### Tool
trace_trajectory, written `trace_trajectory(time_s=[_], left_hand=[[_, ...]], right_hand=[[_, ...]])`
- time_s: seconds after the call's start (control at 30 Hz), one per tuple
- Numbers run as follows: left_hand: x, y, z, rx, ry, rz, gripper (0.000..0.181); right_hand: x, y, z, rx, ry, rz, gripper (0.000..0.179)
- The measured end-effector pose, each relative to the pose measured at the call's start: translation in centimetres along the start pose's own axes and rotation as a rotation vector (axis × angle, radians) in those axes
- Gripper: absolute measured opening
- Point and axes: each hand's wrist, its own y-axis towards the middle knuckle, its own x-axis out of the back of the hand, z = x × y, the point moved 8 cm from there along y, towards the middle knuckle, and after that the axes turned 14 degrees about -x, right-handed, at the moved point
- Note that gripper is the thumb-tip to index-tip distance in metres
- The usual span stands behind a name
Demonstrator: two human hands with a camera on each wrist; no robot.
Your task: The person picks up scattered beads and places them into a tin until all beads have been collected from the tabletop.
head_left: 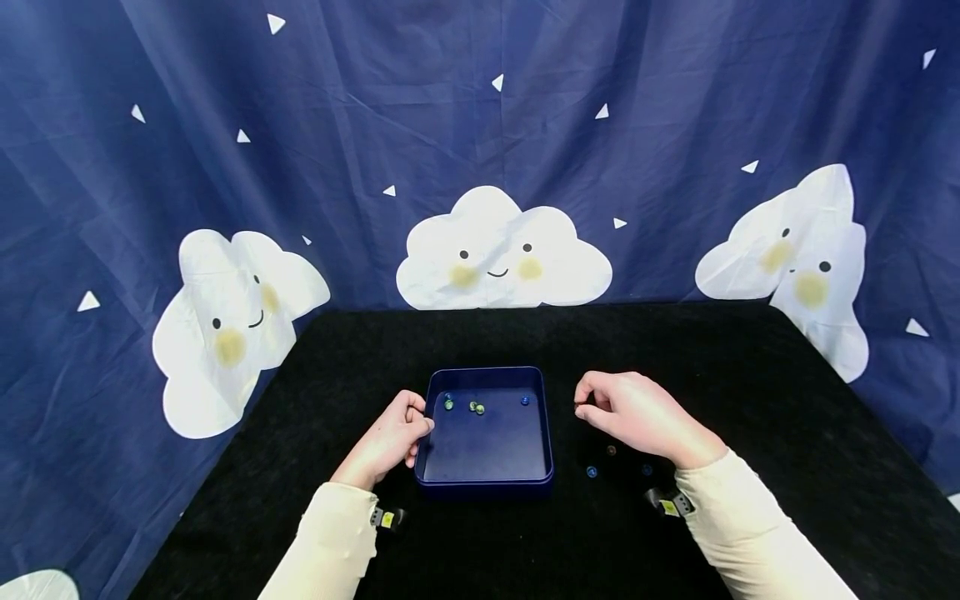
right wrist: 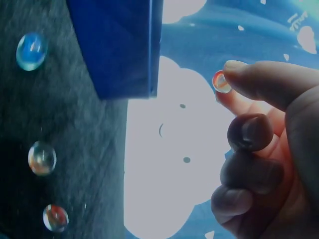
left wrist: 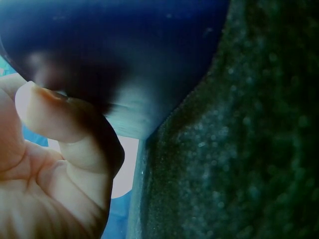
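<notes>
A dark blue square tray [head_left: 491, 450] with low walls lies on the black cloth. My left hand [head_left: 393, 433] grips its left side, the thumb at the rim and the fingers against the outer wall [left wrist: 149, 99]. Inside, near the back, are several glass marbles, among them a green one [head_left: 480, 409] and a blue one [head_left: 525, 400]. Right of the tray, my right hand [head_left: 637, 412] is raised. It pinches a clear marble with red in it [right wrist: 220, 81] between thumb and index finger, the other fingers curled in.
On the black cloth [head_left: 675, 350] by the right hand lie a blue marble [head_left: 592, 472], a reddish marble [head_left: 611, 450] and another blue marble [head_left: 647, 470]. A blue curtain [head_left: 450, 100] with white clouds hangs behind and along the sides.
</notes>
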Motion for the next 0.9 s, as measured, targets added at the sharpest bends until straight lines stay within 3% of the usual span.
trace_trajectory(time_s=[0.43, 0.77, 0.9], left_hand=[[0.0, 0.0, 0.2, 0.003, -0.016, 0.002, 0.025], [0.0, 0.0, 0.3, 0.011, -0.017, 0.01, 0.024], [0.1, 0.5, 1.7, 0.014, -0.006, 0.002, 0.027]], right_hand=[[-1.8, -0.9, 4.0, 0.128, -0.015, 0.0, 0.013], [-3.1, -1.0, 4.7, 0.167, -0.026, 0.015, 0.014], [-2.7, -0.9, 4.1, 0.137, -0.041, 0.009, 0.014]])
